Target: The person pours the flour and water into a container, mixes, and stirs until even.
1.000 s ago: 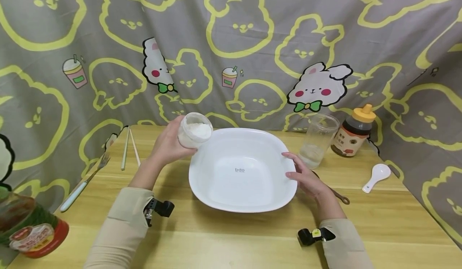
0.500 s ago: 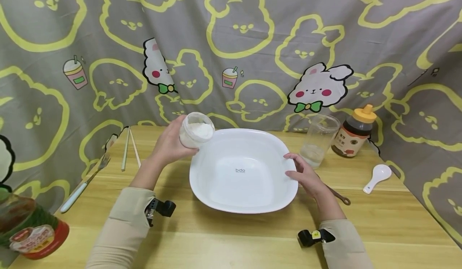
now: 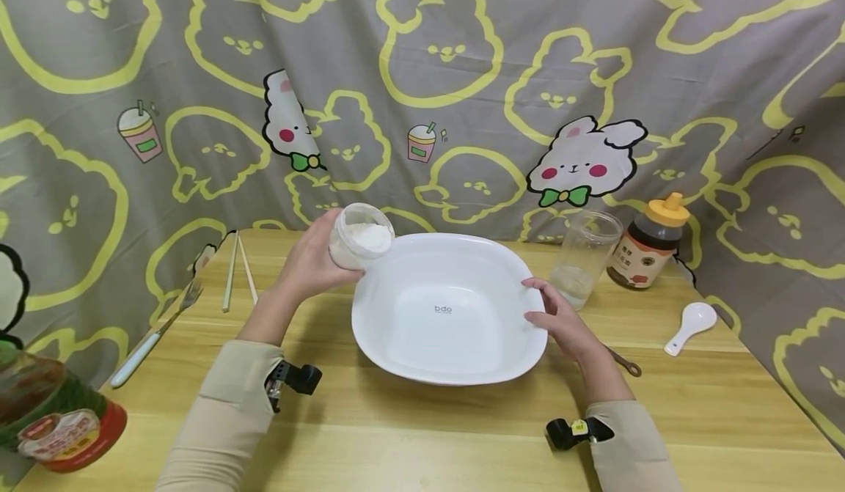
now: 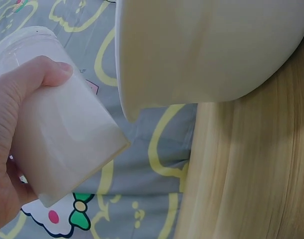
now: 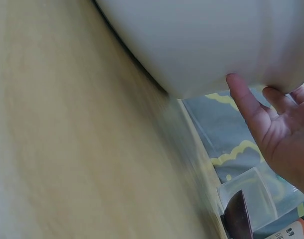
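My left hand (image 3: 317, 261) grips a clear jar (image 3: 350, 256) of white powder, tilted toward the basin at the basin's upper left rim. In the left wrist view the thumb lies across the jar's side (image 4: 67, 134), and the jar's base is apart from the basin wall (image 4: 202, 55). The white basin (image 3: 449, 331) bears the letters "bdo" and has nothing inside. My right hand (image 3: 561, 321) holds its right rim, two fingertips showing over the edge. In the right wrist view the right hand (image 5: 286, 129) touches the outer wall (image 5: 217, 45).
Right of the basin stand a clear cup (image 3: 573, 279) with some liquid and a yellow-capped bottle (image 3: 645, 250). A white spoon (image 3: 693, 325) and a brown handle (image 3: 625, 362) lie nearby. At left are chopsticks (image 3: 231, 272), a fork (image 3: 155, 334) and a red-lidded jar (image 3: 66, 419).
The basin has shifted slightly to the right, its near edge a little farther back. The powder jar has moved slightly right toward the rim. Both hands keep their holds.
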`<move>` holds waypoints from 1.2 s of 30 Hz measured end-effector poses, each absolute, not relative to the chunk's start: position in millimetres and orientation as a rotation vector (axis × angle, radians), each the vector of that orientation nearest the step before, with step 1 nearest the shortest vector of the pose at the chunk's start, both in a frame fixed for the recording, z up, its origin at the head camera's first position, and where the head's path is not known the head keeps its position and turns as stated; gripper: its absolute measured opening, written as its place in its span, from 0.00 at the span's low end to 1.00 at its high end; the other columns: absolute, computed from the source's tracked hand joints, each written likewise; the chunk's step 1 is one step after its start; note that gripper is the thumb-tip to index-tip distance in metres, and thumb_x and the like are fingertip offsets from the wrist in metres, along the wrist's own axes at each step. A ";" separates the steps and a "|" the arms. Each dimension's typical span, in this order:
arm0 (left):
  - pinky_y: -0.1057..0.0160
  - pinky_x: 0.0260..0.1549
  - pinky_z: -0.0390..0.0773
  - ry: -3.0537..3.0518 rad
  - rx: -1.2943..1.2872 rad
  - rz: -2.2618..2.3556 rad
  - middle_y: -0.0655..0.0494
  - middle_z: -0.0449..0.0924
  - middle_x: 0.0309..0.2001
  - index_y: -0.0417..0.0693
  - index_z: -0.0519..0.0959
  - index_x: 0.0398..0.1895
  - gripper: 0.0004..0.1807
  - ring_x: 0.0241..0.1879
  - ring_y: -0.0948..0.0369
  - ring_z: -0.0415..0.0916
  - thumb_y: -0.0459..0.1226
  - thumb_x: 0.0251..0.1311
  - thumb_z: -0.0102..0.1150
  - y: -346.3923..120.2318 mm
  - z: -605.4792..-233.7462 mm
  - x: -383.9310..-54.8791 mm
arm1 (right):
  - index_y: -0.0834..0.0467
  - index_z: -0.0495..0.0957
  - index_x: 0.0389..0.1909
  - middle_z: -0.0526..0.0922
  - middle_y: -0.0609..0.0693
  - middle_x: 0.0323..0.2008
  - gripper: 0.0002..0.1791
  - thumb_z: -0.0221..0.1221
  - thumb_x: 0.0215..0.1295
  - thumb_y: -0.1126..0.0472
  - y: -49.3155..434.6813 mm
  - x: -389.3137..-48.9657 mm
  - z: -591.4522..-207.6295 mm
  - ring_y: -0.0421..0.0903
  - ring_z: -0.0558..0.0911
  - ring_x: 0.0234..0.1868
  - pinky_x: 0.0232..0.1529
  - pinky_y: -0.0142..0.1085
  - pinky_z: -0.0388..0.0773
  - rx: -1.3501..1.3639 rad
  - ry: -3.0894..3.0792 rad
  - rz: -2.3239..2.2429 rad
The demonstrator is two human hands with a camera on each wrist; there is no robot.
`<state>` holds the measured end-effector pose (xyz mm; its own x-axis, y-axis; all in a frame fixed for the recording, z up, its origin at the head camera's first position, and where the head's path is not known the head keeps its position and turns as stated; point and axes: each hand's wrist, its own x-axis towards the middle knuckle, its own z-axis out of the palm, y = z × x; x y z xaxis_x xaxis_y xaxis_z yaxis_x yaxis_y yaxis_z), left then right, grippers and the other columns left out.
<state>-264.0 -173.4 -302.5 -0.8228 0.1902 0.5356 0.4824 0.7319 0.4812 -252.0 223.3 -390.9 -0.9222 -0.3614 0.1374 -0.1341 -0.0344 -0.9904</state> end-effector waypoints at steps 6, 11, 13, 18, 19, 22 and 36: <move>0.47 0.40 0.66 -2.481 -0.538 -0.857 0.50 0.66 0.49 0.52 0.60 0.57 0.51 0.45 0.52 0.64 0.43 0.19 0.73 -172.1 -300.5 -264.0 | 0.64 0.54 0.55 0.57 0.64 0.50 0.27 0.50 0.52 0.73 224.4 -254.1 -389.4 0.51 0.71 0.43 0.33 0.41 0.76 -0.568 2.042 -2.084; 0.49 0.38 0.67 -2.472 -0.595 -0.824 0.51 0.67 0.46 0.52 0.61 0.56 0.50 0.42 0.54 0.65 0.43 0.18 0.73 -170.5 -299.5 -266.5 | 0.61 0.54 0.56 0.56 0.65 0.52 0.28 0.49 0.53 0.74 225.1 -254.6 -389.3 0.50 0.71 0.43 0.34 0.42 0.76 -0.590 1.998 -2.094; 0.50 0.38 0.68 -2.474 -0.616 -0.813 0.51 0.67 0.46 0.52 0.61 0.56 0.50 0.42 0.54 0.65 0.43 0.18 0.73 -169.5 -298.9 -267.2 | 0.60 0.54 0.56 0.55 0.65 0.52 0.28 0.48 0.52 0.74 225.7 -254.8 -389.8 0.49 0.71 0.43 0.34 0.42 0.75 -0.592 1.971 -2.100; 0.50 0.38 0.68 -2.486 -0.640 -0.781 0.50 0.67 0.46 0.51 0.60 0.56 0.50 0.42 0.54 0.65 0.43 0.19 0.72 -166.0 -296.0 -267.2 | 0.57 0.54 0.57 0.53 0.64 0.54 0.29 0.48 0.53 0.74 227.3 -255.4 -391.1 0.49 0.70 0.44 0.34 0.44 0.75 -0.593 1.911 -2.118; 0.51 0.38 0.68 -2.488 -0.645 -0.772 0.50 0.67 0.46 0.51 0.60 0.56 0.50 0.42 0.54 0.65 0.43 0.20 0.72 -165.1 -295.3 -267.1 | 0.57 0.54 0.57 0.53 0.64 0.54 0.30 0.48 0.53 0.73 227.4 -255.5 -391.3 0.50 0.70 0.44 0.34 0.44 0.75 -0.594 1.905 -2.121; 0.51 0.37 0.69 -2.487 -0.668 -0.752 0.50 0.68 0.45 0.50 0.60 0.56 0.50 0.41 0.54 0.65 0.43 0.20 0.72 -162.2 -292.8 -267.1 | 0.56 0.54 0.57 0.53 0.64 0.54 0.30 0.48 0.52 0.74 227.7 -255.8 -392.4 0.50 0.70 0.45 0.34 0.44 0.75 -0.600 1.891 -2.129; 0.51 0.37 0.69 -2.545 -0.773 -0.487 0.46 0.67 0.47 0.48 0.58 0.57 0.49 0.41 0.52 0.66 0.46 0.23 0.68 -147.2 -284.5 -270.6 | 0.54 0.51 0.60 0.50 0.62 0.55 0.33 0.48 0.52 0.73 229.4 -255.5 -396.0 0.50 0.70 0.45 0.35 0.45 0.75 -0.599 1.829 -2.151</move>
<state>-270.6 -147.2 -284.5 -0.7498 0.4365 0.4972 0.5893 0.7823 0.2019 -255.5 229.4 -396.0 -0.8827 -0.4471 0.1443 -0.0707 -0.1772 -0.9816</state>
